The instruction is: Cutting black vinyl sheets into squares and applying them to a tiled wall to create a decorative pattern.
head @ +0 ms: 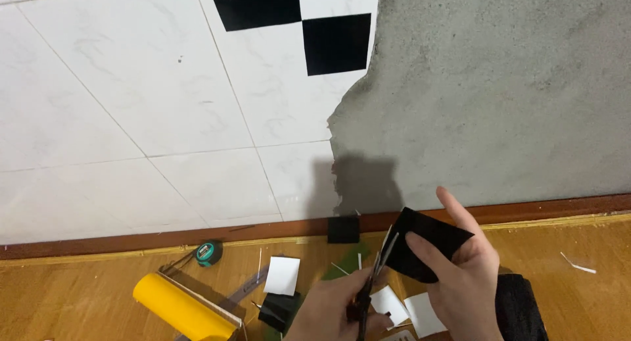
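Cutting in progress, low against a wall above a wooden floor (98,301). Left hand (332,308): grip closed round the handles of a pair of scissors (376,275), blades pointing up and meeting the edge of a black sheet piece (427,242). Right hand (460,275): thumb and fingers pinched on the same black piece, forefinger stretched upward; piece held in the air just before the brown skirting board (559,208). On the floor: yellow roll (181,308), teal tape measure (209,253), white squares (282,275), one black square (343,230) leaning on the skirting. Wall: white tile sheeting (131,104) with black squares (336,44), beside bare grey plaster (499,97).
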